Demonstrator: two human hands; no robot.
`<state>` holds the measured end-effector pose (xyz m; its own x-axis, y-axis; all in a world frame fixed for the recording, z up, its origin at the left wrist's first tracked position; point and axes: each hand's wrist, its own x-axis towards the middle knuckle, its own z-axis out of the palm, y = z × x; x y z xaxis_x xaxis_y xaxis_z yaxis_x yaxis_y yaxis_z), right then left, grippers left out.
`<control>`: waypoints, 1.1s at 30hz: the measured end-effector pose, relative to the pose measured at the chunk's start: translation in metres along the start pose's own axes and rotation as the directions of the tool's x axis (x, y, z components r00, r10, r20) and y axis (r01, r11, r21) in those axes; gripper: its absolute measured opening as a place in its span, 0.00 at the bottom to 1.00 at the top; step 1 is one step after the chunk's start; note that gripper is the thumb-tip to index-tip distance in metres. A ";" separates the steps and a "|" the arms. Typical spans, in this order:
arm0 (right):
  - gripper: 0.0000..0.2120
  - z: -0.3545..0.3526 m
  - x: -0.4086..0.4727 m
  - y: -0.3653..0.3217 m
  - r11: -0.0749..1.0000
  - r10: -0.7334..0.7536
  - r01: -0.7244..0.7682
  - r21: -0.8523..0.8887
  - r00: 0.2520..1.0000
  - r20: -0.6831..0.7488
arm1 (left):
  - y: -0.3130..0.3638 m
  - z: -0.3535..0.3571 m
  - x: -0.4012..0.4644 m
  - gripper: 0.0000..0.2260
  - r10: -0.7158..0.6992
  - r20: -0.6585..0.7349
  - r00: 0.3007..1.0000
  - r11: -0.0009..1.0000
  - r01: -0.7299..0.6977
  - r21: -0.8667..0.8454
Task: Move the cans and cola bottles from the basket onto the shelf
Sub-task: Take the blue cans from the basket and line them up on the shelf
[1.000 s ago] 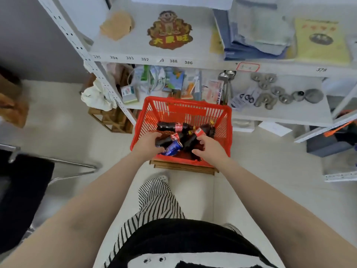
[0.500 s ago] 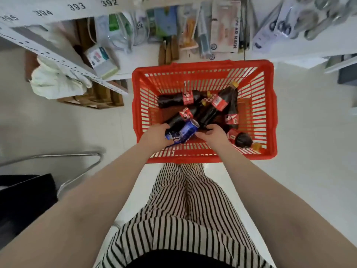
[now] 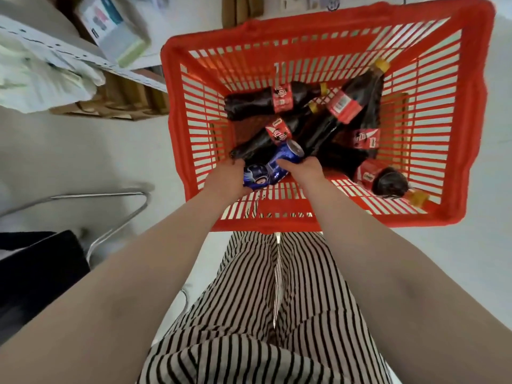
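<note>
Since half a second ago the head camera has dropped closer over the red basket [image 3: 327, 26], which now fills the upper picture, and only the lowest shelf [image 3: 83, 58] edge shows at upper left; both hands hold the same spots on the blue can [image 3: 273, 166] as they did then.

That can lies on its side near the basket's near wall, long axis running from lower left to upper right, its top end raised and pointing toward the far right corner. Left hand [image 3: 225, 180] curls round the can's lower end from the left, fingers wrapped under it; right hand [image 3: 303, 169] grips the upper half from the right, thumb across the blue side. Both forearms reach straight down and forward from the bottom corners of the view, meeting at the can, wrists close together.

Behind the can the cola bottles [image 3: 277, 102] lie on the basket floor in a loose heap. One lies left to right with its yellow cap to the right; one slants with its cap toward the far right corner; one lies at the near right with its cap pointing right.

Striped trousers [image 3: 277, 300] show below the basket, and a metal chair frame [image 3: 110, 217] stands on the floor at left
</note>
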<state>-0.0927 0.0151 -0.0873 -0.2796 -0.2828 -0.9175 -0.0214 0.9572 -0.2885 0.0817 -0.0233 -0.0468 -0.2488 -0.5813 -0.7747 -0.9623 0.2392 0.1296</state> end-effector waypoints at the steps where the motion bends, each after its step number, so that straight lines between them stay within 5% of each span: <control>1: 0.32 0.003 0.003 -0.001 0.999 0.014 -0.014 0.028 1.000 0.002 | 0.000 0.002 0.001 0.27 -0.005 -0.003 1.000 1.000 0.005 0.004; 11: 0.38 -0.004 -0.002 0.001 0.973 0.065 -0.048 0.227 0.995 -0.071 | 0.008 -0.011 -0.012 0.32 -0.042 -0.021 0.999 0.995 0.040 -0.092; 17: 0.30 -0.069 -0.061 -0.011 0.971 -0.156 0.177 0.162 0.979 -0.134 | 0.023 -0.056 -0.056 0.27 -0.063 -0.089 0.994 0.907 0.019 -0.422; 22: 0.30 -0.135 -0.135 -0.029 0.916 -0.317 0.332 0.223 0.943 -0.102 | 0.055 -0.119 -0.097 0.25 -0.005 -0.173 0.985 0.837 -0.091 -0.539; 33: 0.12 -0.222 -0.283 -0.052 0.569 -0.476 0.492 0.660 0.851 -0.224 | 0.133 -0.245 -0.160 0.27 0.084 -0.318 0.944 0.402 -0.324 -0.856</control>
<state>-0.2259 0.0589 0.2485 -0.4428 -0.6821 -0.5820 0.4835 0.3650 -0.7956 -0.0331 -0.0894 0.2460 -0.3508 -0.7761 -0.5241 -0.4005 -0.3816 0.8331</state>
